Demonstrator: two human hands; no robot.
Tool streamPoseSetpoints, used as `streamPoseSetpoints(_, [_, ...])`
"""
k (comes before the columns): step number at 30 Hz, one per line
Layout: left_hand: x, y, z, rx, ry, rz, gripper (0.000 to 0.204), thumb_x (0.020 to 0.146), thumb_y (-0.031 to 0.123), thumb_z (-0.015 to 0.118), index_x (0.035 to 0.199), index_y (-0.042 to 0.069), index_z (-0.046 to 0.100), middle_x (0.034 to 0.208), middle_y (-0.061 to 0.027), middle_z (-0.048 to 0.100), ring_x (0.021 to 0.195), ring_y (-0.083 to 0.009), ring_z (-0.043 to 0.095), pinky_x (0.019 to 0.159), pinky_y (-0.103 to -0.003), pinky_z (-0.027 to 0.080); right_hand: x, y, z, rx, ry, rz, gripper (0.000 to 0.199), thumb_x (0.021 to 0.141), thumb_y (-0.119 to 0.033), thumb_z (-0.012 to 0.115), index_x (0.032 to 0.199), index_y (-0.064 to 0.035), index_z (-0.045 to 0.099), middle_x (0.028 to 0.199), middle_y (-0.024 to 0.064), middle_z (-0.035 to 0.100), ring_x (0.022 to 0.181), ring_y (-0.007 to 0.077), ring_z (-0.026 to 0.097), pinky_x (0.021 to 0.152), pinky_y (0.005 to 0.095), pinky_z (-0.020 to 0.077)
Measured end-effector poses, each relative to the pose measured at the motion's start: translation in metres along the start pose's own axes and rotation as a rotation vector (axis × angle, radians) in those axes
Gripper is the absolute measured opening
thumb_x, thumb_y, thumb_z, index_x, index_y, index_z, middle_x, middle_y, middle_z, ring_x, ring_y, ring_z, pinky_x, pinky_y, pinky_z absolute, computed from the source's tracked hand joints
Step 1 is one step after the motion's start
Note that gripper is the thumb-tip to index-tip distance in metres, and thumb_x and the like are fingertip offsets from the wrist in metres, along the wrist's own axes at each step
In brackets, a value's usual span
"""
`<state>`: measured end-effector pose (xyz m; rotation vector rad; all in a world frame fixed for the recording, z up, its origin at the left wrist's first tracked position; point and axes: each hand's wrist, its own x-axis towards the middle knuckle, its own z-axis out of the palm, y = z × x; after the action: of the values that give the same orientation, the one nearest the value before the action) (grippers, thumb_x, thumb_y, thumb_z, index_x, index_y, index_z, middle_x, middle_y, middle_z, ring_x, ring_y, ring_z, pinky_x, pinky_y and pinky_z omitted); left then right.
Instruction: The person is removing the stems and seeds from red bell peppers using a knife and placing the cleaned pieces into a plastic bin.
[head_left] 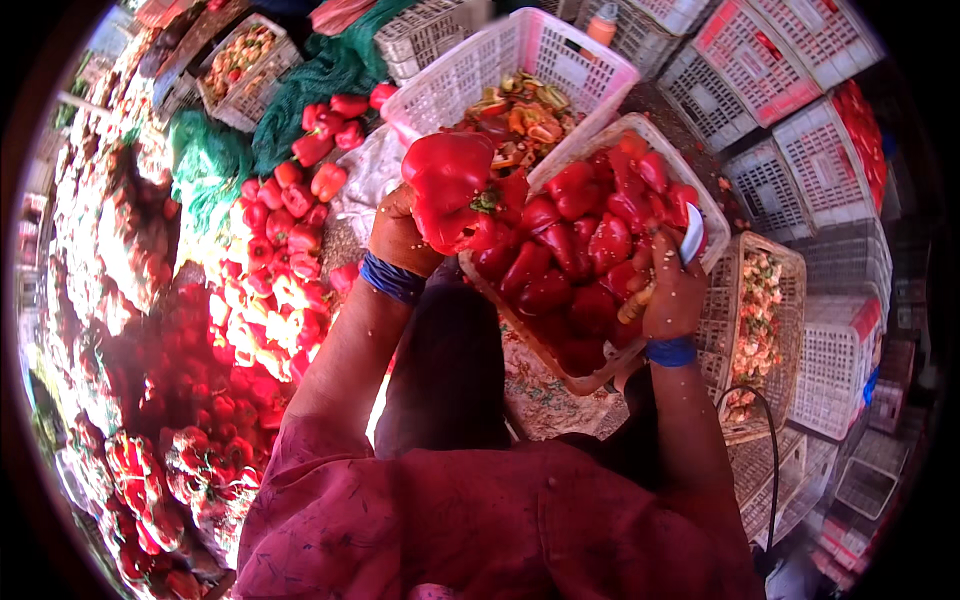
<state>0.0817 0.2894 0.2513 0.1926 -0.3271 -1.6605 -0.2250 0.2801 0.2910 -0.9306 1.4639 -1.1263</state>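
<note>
Plainly, we sit amid a lot of produce, the largest share being the pile of red peppers (272, 300) on the ground at our left. Next in size comes the pale crate (585, 384) before us, heaped with glossy peppers, and just beyond it the pink-rimmed crate (455, 82) with orange and green scraps (525, 115). Our left hand (398, 228) grasps a large red pepper (450, 180) from below and behind, up near the corner where the two crates meet; some of our fingers are hidden by it. Our right hand (675, 290) is closed around a knife (692, 235), blade pointing up and well apart from the pepper, over the far side of the heaped crate; we cannot make out the handle clearly. Smallest is the green stem bit (487, 200), turned toward our right. We would judge that angle useful, since the blade can meet the stem side without crossing our fingers. A firm but gentle grip, fingertips tucked behind, and short, shallow strokes should spare the flesh, for a wet skin may slip.
</note>
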Motion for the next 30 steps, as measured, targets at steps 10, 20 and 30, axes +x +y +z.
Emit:
streamPoseSetpoints(10, [0.096, -0.168, 0.046, 0.189, 0.142, -0.395, 0.028, 0.089, 0.0, 0.058, 0.116, -0.005, 0.061, 0.112, -0.0151, 0.067, 0.101, -0.0242, 0.067, 0.092, -0.039, 0.057, 0.032, -0.01, -0.071, -0.26, -0.35, -0.551, 0.032, 0.082, -0.014, 0.076, 0.111, -0.0027, 0.068, 0.097, 0.0117, 0.069, 0.088, 0.0176, 0.066, 0.08, 0.0309, 0.0515])
streamPoseSetpoints(20, [0.1, -0.199, 0.014, 0.767, -0.122, -0.457, 0.03, 0.087, 0.011, 0.063, 0.117, 0.004, 0.059, 0.112, -0.0106, 0.067, 0.103, -0.0242, 0.065, 0.093, -0.039, 0.054, 0.048, 0.02, -0.086, -0.322, -0.41, -0.368, 0.031, 0.079, -0.01, 0.077, 0.107, -0.0031, 0.067, 0.099, 0.0091, 0.069, 0.093, 0.0167, 0.065, 0.086, 0.0304, 0.0507])
streamPoseSetpoints(30, [0.117, -0.184, 0.017, 0.151, 0.298, -0.545, 0.024, 0.089, 0.015, 0.06, 0.105, -0.003, 0.063, 0.095, -0.0174, 0.069, 0.085, -0.0304, 0.07, 0.078, -0.044, 0.061, 0.043, 0.014, -0.063, -0.089, -0.513, -0.05, 0.031, 0.081, -0.004, 0.076, 0.11, -0.0036, 0.063, 0.095, 0.0028, 0.066, 0.088, 0.0111, 0.061, 0.083, 0.0274, 0.0509])
